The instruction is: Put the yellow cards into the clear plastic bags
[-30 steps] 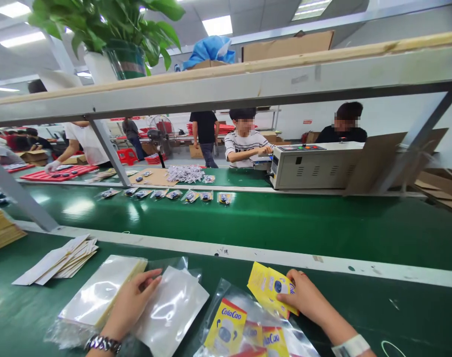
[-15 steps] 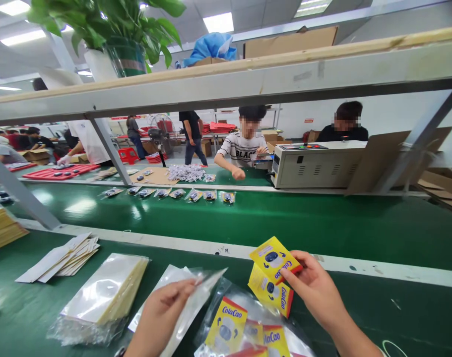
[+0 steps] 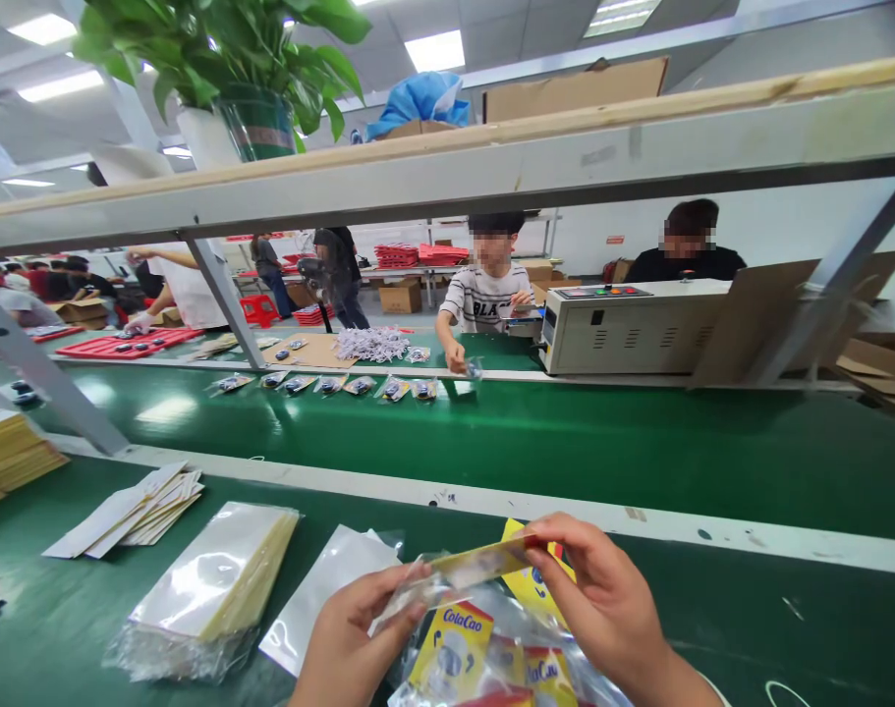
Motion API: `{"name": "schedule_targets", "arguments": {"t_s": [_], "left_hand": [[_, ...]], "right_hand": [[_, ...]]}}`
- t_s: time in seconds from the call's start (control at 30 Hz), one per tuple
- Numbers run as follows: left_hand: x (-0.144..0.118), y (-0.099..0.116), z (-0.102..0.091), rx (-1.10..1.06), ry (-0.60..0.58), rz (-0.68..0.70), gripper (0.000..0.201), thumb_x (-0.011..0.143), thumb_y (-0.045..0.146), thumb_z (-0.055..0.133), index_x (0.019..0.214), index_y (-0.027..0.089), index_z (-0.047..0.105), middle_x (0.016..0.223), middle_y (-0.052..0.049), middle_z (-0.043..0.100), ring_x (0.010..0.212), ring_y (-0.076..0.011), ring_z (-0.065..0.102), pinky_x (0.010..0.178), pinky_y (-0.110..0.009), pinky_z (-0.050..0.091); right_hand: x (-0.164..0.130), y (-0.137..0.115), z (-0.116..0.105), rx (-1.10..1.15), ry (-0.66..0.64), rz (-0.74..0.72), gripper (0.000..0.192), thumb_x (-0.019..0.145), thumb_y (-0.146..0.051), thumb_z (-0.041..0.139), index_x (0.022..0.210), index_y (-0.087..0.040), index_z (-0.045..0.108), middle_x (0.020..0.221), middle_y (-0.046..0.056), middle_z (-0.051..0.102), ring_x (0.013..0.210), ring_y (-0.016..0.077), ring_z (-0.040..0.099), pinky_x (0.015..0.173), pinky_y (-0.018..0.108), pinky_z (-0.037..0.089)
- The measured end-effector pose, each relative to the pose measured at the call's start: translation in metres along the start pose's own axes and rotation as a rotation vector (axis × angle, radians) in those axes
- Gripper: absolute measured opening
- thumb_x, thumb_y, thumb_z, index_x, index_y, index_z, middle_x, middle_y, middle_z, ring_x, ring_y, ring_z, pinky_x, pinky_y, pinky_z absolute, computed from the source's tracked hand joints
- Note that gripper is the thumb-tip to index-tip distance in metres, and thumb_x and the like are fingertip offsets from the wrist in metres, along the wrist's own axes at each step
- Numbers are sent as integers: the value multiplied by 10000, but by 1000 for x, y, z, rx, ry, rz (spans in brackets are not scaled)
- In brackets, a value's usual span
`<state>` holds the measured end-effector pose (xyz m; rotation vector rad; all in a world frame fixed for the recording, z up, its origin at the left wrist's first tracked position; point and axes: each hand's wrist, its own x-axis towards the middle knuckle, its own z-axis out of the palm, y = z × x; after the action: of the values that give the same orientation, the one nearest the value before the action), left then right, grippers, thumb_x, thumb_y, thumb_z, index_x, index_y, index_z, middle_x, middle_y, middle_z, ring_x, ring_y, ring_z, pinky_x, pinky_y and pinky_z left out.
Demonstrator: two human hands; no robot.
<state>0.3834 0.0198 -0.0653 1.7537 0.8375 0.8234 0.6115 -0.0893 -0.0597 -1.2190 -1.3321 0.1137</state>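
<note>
We have both hands together now at the near edge of the table: a moment ago they were apart, one on the bags, one on the cards. Our left hand (image 3: 344,638) has its grip pinched on a clear bag (image 3: 407,594), and our right hand (image 3: 601,599) grips a yellow card (image 3: 483,563), edge-on, its end meeting the bag's mouth. More yellow cards (image 3: 454,638) lie just beneath, the stack of clear bags (image 3: 211,579) to the left.
</note>
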Motion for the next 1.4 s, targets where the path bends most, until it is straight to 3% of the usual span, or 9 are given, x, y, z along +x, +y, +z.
{"name": "schedule_targets", "arguments": {"t_s": [0.17,0.37,0.57,0.73,0.83,0.93,1.03,1.17,1.4], "left_hand": [[-2,0,5,-59,25,-32,327,697,511,748,911,270,802,993,-64,806,902,-275,751,850,-366,601],[-4,6,8,-48,39,-59,364,684,550,743,890,256,804,945,-69,814,888,-274,754,860,-371,596],[-5,7,8,-14,-43,-20,298,734,499,721,914,276,803,941,-68,813,877,-258,754,821,-340,604],[-10,3,11,11,-95,-3,342,743,561,685,940,305,795,917,-63,809,849,-251,750,797,-335,595],[-5,-9,1,24,-84,28,597,723,715,570,1065,260,749,1081,-99,771,1000,-286,709,897,-380,555],[10,-25,-25,451,124,-93,623,805,639,443,1157,184,681,1232,-133,695,1162,-292,621,1026,-408,455],[27,-40,-53,748,255,-232,676,729,554,501,1193,78,624,1258,-226,648,1205,-390,564,1037,-523,399],[38,-50,-73,749,230,-329,528,633,484,587,986,105,689,1020,-217,742,1016,-428,663,906,-531,478],[43,-48,-87,588,214,-376,265,577,472,665,687,231,656,731,-78,787,773,-327,738,720,-395,560]], "right_hand": [[9,-12,5,-22,-168,-227,344,884,-41,460,1077,-285,608,932,37,684,850,171,670,725,288,565],[10,-18,17,-27,-226,-203,275,879,-61,500,1041,-262,595,881,36,657,810,169,638,717,294,542],[5,-26,28,-169,-535,119,342,654,-232,802,978,-259,694,1206,80,535,1160,301,506,975,480,433],[7,-24,27,-82,-638,242,170,770,-135,663,895,-246,694,1126,55,602,1060,224,579,921,391,457],[7,-16,22,58,-530,333,131,821,-119,556,829,-228,626,863,10,658,826,170,629,755,310,493],[-3,2,16,215,-416,597,136,792,-213,600,891,-234,509,812,-6,655,734,163,630,659,278,499],[-19,27,7,-61,-488,703,308,753,-254,633,1034,-242,509,947,27,663,818,187,645,703,291,507],[-33,58,-10,-689,-407,734,374,742,-321,645,1078,-181,561,1113,154,606,1061,344,580,885,448,428],[-41,88,-30,-680,-339,823,264,614,-318,724,773,-220,538,858,87,642,916,335,602,750,390,418]]}}
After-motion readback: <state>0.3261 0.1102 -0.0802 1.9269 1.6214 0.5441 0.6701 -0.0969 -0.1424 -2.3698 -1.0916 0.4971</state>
